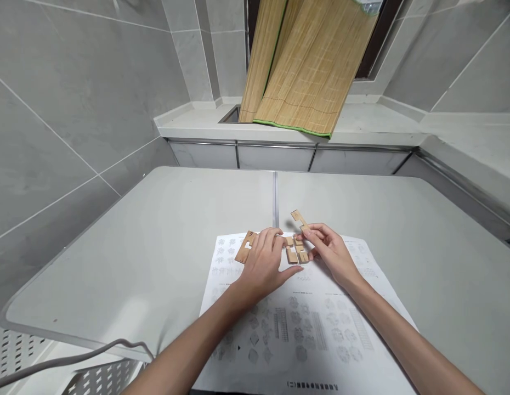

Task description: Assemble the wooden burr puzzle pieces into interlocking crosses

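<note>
The right hand point(327, 247) pinches a notched wooden puzzle piece point(300, 219) between thumb and fingertips, holding it tilted so that its free end rises up and away above the desk. Just below that hand's fingers, two or three more notched wooden pieces point(295, 250) lie close together on the instruction sheet point(304, 323), between the two hands. The left hand point(266, 262) rests palm down on the sheet with its fingers spread and curled lightly, the fingertips touching or just beside that small cluster; it grips nothing that can be seen. At the left hand's outer side another notched wooden bar point(245, 247) lies flat across the sheet's upper left corner, partly covered by the knuckles. The sheet is white paper printed with rows of small assembly diagrams, and it lies on a pale grey desk point(156, 247) with a seam running down its middle. Beyond the desk a white counter point(362, 126) carries a rolled-out bamboo mat point(308, 66) that leans against the window. Grey tiled walls point(74, 99) stand on the left.
</note>
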Tool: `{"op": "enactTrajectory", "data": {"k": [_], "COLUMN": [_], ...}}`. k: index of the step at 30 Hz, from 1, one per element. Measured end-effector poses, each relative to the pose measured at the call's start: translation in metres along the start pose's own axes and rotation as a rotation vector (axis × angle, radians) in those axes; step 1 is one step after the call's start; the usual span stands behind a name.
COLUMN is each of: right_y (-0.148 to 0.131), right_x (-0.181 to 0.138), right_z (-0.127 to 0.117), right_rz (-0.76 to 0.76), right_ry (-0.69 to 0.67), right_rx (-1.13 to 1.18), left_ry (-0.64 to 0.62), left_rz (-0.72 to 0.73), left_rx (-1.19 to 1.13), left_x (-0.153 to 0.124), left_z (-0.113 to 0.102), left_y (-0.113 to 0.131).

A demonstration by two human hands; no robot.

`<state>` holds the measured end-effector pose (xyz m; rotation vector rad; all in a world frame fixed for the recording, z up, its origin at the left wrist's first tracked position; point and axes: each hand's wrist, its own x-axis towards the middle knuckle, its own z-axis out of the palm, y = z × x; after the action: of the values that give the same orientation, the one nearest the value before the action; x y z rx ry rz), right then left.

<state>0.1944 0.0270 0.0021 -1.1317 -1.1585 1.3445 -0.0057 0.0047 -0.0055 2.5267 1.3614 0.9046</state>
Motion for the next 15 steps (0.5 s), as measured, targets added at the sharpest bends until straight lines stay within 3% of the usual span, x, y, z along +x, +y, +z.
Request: {"op": "enactTrajectory", "data": {"k": [8, 15], "right_y": [0.0003, 0.0050], "right_x": [-0.0014, -0.0030], "right_z": [0.0018, 0.0049], "right_rz": [0.011, 0.039], "right_ry": [0.023, 0.009], "right_rx": [0.014, 0.079], "left_ry": [-0.066, -0.006], "left_rz": [0.063, 0.086], "left_rx": [-0.046, 0.003], "left_x": [0.0013, 0.0011], "left_z": [-0.0026, 0.0018], "left_y": [0.0066, 0.0098]}}
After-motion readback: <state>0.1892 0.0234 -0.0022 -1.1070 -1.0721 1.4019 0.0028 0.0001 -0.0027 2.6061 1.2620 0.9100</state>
